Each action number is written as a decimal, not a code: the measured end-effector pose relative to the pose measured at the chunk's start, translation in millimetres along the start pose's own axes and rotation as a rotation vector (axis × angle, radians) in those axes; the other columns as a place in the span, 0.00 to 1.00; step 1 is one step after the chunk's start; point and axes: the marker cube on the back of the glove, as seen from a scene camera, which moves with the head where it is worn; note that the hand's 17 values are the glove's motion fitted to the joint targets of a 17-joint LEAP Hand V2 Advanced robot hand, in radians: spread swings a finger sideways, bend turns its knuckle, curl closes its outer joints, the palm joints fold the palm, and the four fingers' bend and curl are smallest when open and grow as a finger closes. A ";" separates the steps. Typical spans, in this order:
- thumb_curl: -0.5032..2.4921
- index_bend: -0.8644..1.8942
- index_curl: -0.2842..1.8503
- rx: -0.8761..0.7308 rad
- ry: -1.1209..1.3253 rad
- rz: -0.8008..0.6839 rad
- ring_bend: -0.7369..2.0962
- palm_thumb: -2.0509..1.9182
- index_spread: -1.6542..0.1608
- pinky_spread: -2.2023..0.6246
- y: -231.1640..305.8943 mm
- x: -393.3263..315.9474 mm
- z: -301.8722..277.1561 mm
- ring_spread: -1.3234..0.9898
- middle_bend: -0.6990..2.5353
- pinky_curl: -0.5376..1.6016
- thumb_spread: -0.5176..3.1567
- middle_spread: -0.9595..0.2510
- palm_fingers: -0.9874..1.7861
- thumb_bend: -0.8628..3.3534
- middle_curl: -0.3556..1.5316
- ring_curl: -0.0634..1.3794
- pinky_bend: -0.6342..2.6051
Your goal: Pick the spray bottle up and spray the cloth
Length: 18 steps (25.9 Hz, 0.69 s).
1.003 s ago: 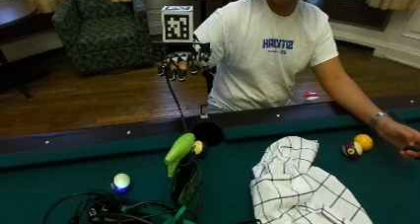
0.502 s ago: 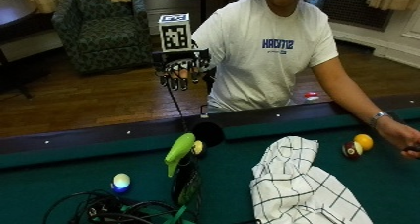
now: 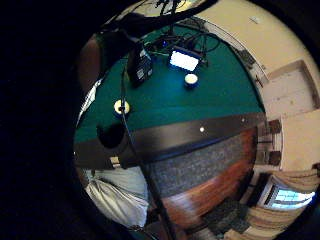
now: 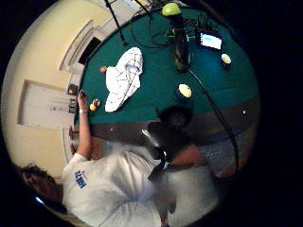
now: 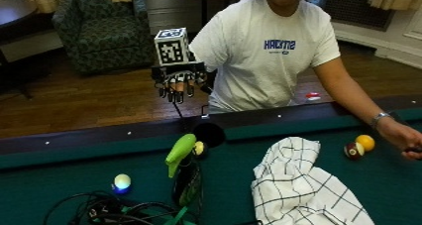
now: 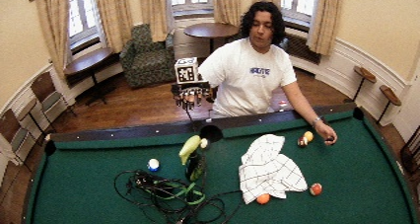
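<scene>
One green pool table (image 5: 59, 180), wooden floor (image 5: 85, 101).

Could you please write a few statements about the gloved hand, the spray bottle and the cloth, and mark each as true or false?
1. The gloved right hand grips the spray bottle. False: it is raised off the table, holding nothing.
2. The spray bottle stands upright on the green felt. True.
3. The checked cloth hangs over the table's rail. False: it lies crumpled on the felt.
4. The bare hand rests near two balls. True.
</scene>
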 end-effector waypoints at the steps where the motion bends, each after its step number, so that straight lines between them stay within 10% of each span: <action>1: 0.25 0.36 0.21 -0.001 -0.020 0.005 0.42 0.63 0.69 0.86 2.7 2.0 5.4 0.56 0.30 0.38 0.40 0.76 0.48 0.21 0.32 0.21 0.34; 18: 0.27 0.36 0.23 0.102 -0.483 0.117 0.42 0.68 0.69 0.86 21.1 4.9 66.0 0.55 0.30 0.39 0.42 0.74 0.54 0.21 0.35 0.23 0.32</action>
